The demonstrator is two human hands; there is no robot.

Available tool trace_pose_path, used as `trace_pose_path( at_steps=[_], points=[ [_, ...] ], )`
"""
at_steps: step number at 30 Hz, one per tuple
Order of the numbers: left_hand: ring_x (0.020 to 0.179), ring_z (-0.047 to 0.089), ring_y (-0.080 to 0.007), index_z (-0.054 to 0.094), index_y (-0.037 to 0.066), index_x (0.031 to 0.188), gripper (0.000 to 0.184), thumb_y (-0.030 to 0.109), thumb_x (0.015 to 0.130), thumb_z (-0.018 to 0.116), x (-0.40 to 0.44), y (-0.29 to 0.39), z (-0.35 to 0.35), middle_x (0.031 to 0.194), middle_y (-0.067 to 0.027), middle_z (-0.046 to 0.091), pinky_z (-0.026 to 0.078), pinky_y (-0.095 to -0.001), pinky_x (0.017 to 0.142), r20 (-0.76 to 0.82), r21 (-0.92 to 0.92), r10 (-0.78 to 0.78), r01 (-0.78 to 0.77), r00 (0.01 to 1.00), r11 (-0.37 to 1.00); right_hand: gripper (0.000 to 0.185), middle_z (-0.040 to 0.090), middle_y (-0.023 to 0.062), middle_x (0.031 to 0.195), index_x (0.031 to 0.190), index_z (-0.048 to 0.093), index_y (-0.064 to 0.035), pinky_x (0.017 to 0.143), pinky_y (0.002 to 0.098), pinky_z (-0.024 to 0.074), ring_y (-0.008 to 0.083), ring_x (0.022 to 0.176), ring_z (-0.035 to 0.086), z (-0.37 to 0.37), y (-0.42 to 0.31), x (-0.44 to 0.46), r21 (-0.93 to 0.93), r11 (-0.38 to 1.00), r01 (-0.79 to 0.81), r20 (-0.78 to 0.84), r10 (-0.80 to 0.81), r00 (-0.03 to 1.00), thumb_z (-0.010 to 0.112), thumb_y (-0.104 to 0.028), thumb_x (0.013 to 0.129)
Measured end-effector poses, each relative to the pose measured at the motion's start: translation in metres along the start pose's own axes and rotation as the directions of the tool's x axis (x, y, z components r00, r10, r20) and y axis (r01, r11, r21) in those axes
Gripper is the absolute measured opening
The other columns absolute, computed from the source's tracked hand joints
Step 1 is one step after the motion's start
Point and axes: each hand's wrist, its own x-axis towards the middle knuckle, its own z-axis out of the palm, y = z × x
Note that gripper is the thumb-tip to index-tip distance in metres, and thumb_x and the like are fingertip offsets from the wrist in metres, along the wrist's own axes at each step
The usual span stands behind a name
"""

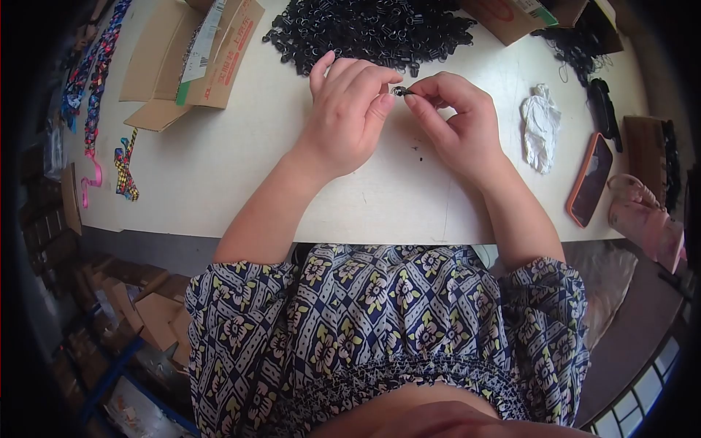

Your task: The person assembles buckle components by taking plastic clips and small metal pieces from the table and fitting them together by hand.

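Black and small, the piece pinched by left fingers and right fingers probably wants steady pressure, below the 12-o'clock pile.

bright, soft light on the table; wide-angle distortion bends its edges, 4 corners darkened.

A pale table carries heaped black pieces, cardboard boxes, and a phone.

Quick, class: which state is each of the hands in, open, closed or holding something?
Left hand: partly curled, at the small dark piece; whether it grips cannot be told.
Right hand: closed, pinching that piece.
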Motion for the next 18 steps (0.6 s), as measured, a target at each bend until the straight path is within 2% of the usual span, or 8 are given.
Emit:
trace_pose_path(
  at_steps=[8,18],
  points=[
    [0.091,0.054,-0.0235,0.059,0.009,0.094,0.007,0.01,0.088,0.055,-0.001,-0.0015,0.0016,0.085,-0.0036,0.057,0.021,-0.0474,0.105,-0.016,0.033,0.036,-0.036,0.999,0.999,0.009,0.062,0.0099,0.075,0.086,0.066,-0.0004,0.056,0.0294,0.0497,0.02,0.065,0.061,0.0001,-0.0013,0.0002,-0.018,1.0,0.009,0.011,-0.009,1.0,0.069,-0.008,0.082],
    [0.089,0.053,-0.024,0.058,0.009,0.09,0.007,0.013,0.092,0.053,-0.0012,-0.0003,-0.0004,0.083,-0.0032,0.055,0.021,-0.0475,0.104,0.027,0.054,-0.023,0.021,0.999,0.998,0.009,0.062,0.0101,0.074,0.084,0.066,-0.0007,0.056,0.03,0.0494,0.021,0.065,0.06,0.0002,-0.0017,0.0,-0.033,0.999,0.025,0.028,-0.024,0.999,0.069,-0.008,0.081]
  ],
)
